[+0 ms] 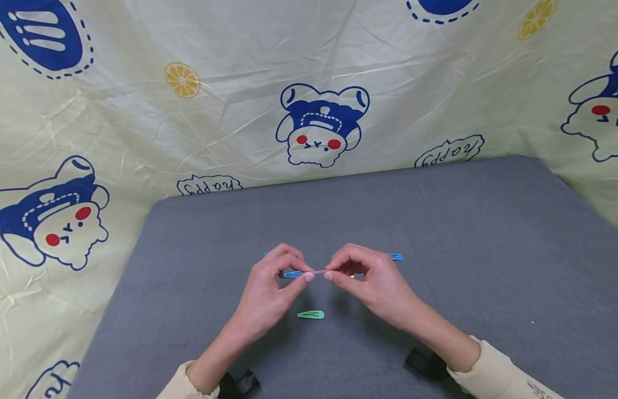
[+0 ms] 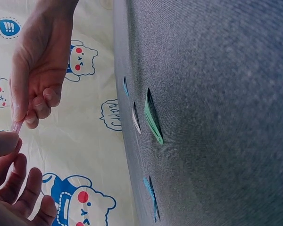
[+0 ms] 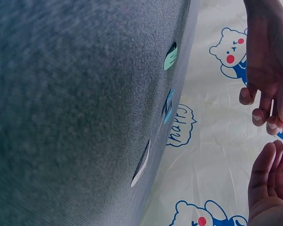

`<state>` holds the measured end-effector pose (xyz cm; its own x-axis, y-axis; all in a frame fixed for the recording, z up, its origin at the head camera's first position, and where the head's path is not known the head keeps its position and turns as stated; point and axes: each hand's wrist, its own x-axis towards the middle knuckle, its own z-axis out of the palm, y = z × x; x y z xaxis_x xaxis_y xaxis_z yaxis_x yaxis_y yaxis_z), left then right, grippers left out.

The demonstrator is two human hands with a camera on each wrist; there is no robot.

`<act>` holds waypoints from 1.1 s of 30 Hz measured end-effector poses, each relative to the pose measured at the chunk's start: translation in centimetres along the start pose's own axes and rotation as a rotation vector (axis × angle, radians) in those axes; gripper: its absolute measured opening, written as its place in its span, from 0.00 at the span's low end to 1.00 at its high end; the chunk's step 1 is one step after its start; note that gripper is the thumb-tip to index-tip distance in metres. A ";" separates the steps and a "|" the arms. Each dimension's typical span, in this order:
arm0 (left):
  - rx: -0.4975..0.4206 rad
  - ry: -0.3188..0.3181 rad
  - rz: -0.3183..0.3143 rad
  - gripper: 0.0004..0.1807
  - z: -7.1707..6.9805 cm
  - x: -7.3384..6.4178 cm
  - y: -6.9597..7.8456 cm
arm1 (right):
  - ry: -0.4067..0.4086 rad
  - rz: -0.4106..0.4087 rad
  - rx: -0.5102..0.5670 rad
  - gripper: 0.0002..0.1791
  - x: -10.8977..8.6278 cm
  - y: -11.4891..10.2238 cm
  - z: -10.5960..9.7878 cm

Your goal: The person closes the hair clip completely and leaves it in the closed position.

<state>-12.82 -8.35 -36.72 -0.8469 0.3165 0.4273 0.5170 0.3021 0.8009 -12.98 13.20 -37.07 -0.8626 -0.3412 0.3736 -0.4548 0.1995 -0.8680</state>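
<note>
My left hand (image 1: 271, 285) and right hand (image 1: 373, 280) face each other above the table. Between them is a thin pink hair clip (image 1: 319, 272), each hand pinching one end with thumb and forefinger. In the left wrist view, the pink clip (image 2: 17, 126) shows edge-on between the fingertips. Below the hands lies a green hair clip (image 1: 311, 315). One blue hair clip (image 1: 292, 274) is partly covered by the left hand, another blue clip (image 1: 396, 257) by the right. A white hair clip (image 3: 141, 165) lies on the cloth, mostly hidden in the head view.
Grey cloth covers the table (image 1: 463, 221). A pale printed sheet (image 1: 239, 122) with cartoon bears hangs behind and beside it. Black straps (image 1: 425, 364) sit around the wrists. A sliver of blue (image 1: 266, 254) peeks out past the left hand.
</note>
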 end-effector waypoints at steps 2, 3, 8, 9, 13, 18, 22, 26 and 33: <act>0.001 0.001 -0.002 0.06 0.0 0.0 0.0 | 0.003 0.000 0.004 0.04 0.0 0.0 0.0; 0.000 0.002 -0.002 0.06 0.0 0.0 0.0 | 0.004 -0.001 0.004 0.04 -0.1 0.0 0.1; -0.003 0.012 0.002 0.06 0.1 0.0 0.0 | 0.003 -0.020 0.007 0.04 -0.1 0.0 0.1; -0.004 0.014 0.003 0.07 0.1 0.0 0.0 | 0.003 -0.024 0.008 0.04 -0.1 0.0 0.1; -0.004 0.022 -0.001 0.07 0.1 -0.1 0.0 | 0.008 -0.037 0.005 0.04 -0.1 0.1 0.1; 0.004 0.032 -0.013 0.04 0.2 -0.2 -0.1 | 0.027 -0.043 -0.005 0.05 -0.2 0.1 0.2; 0.006 0.041 -0.018 0.05 0.3 -0.3 -0.1 | 0.043 -0.057 -0.006 0.05 -0.2 0.1 0.3; 0.000 0.048 -0.019 0.08 0.4 -0.3 -0.1 | 0.065 -0.063 -0.009 0.07 -0.2 0.0 0.5; -0.006 0.055 -0.001 0.04 0.5 -0.3 -0.2 | 0.103 -0.073 -0.025 0.07 -0.3 -0.1 0.7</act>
<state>-12.62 -8.00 -37.20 -0.8532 0.2666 0.4483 0.5152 0.2969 0.8040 -12.55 12.67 -37.32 -0.8446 -0.2601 0.4681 -0.5215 0.2008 -0.8293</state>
